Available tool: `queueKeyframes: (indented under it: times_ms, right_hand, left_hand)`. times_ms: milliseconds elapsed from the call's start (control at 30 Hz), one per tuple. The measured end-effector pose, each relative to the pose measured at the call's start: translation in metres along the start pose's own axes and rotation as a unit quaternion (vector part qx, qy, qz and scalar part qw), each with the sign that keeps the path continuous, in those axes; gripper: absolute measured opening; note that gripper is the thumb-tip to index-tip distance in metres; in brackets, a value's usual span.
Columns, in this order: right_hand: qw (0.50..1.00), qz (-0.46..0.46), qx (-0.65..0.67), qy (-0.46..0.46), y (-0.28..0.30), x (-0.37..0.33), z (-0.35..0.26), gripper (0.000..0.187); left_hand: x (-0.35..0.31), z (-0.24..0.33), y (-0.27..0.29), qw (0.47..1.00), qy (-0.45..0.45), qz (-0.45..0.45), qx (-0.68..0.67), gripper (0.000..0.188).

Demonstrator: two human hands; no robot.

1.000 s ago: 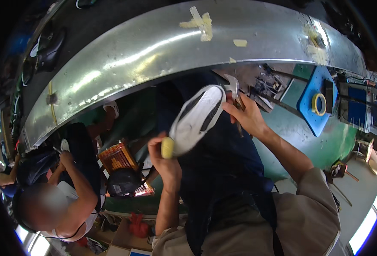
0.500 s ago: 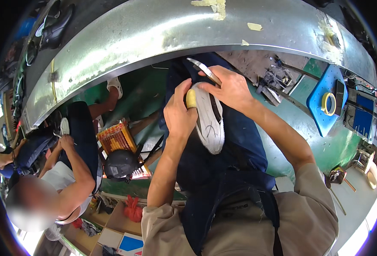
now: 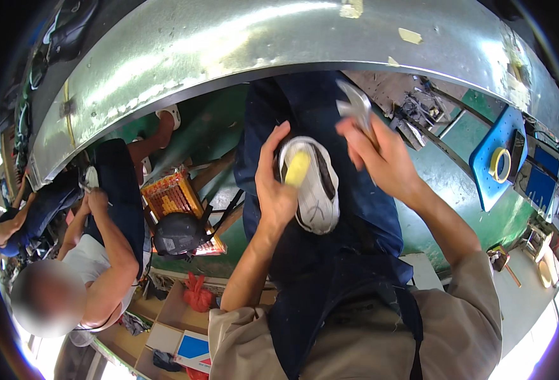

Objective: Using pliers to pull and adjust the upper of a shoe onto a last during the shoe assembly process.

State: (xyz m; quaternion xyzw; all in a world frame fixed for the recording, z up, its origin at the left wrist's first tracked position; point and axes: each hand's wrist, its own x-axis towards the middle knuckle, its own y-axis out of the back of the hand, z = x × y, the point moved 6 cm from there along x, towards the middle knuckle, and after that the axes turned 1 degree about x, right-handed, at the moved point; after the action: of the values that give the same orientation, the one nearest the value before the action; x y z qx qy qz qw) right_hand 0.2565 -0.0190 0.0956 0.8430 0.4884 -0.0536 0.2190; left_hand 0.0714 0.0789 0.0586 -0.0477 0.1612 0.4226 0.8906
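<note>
A whitish shoe point(image 3: 317, 206) rests over my lap on dark blue cloth, its rounded end toward me and dark lines drawn there. Along its right side runs a dark gap. My left hand point(image 3: 274, 190) grips the shoe from the left, its thumb, in a yellow cover point(image 3: 298, 168), lying over the top. Up and to the right, apart from the shoe, my right hand point(image 3: 384, 155) is closed round silvery metal pincers point(image 3: 355, 104) with a curved head. Motion blurs that hand and the tool somewhat.
A metal-edged bench point(image 3: 184, 54) curves across in front of me. To the left, another person point(image 3: 105, 253) works on a shoe beside a beaded seat point(image 3: 169, 196). At right stands a blue board point(image 3: 491, 158) with a tape roll point(image 3: 500, 165). Cardboard boxes point(image 3: 165, 339) lie behind left.
My right hand has lifted away from the shoe, moving right with the pincers, whose head now points up. My left thumb has swung over the top of the shoe.
</note>
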Motion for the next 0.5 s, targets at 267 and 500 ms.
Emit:
queueKeyframes:
  times_ms: [267,500]
  right_hand:
    - [0.898,-0.304,0.214,-0.234,-0.038,-0.057,-0.003,0.040]
    - [0.911,-0.329,0.129,-0.211,-0.048,-0.040,-0.002,0.028]
  left_hand:
    - [-0.009,0.017,0.003,0.986,-0.142,-0.020,0.088,0.054]
    - [-0.009,0.008,0.004,0.996,-0.075,0.012,0.049,0.045]
